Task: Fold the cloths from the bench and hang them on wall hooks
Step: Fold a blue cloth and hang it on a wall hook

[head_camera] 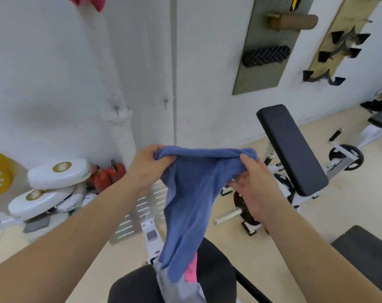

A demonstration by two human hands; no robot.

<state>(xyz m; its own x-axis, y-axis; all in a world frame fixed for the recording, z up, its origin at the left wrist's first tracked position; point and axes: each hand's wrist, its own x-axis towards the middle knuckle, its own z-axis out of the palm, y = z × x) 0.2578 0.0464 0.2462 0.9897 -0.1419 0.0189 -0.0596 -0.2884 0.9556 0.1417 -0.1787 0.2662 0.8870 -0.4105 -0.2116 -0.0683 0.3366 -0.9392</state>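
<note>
I had both hands, left hand (pixel 146 169) and right hand (pixel 254 186), pinching the blue cloth (pixel 190 200) taut by its top edge, letting it hang straight for folding.

your forearms were stretched out forward, left hand (pixel 146 169) and right hand (pixel 254 189) up side by side, each pinched the blue cloth (pixel 190 193) top edge

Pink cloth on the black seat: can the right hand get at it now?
Probably not yet: the right hand grips the blue cloth, which hangs down over most of the pink cloth. It would have to let go first.
</note>
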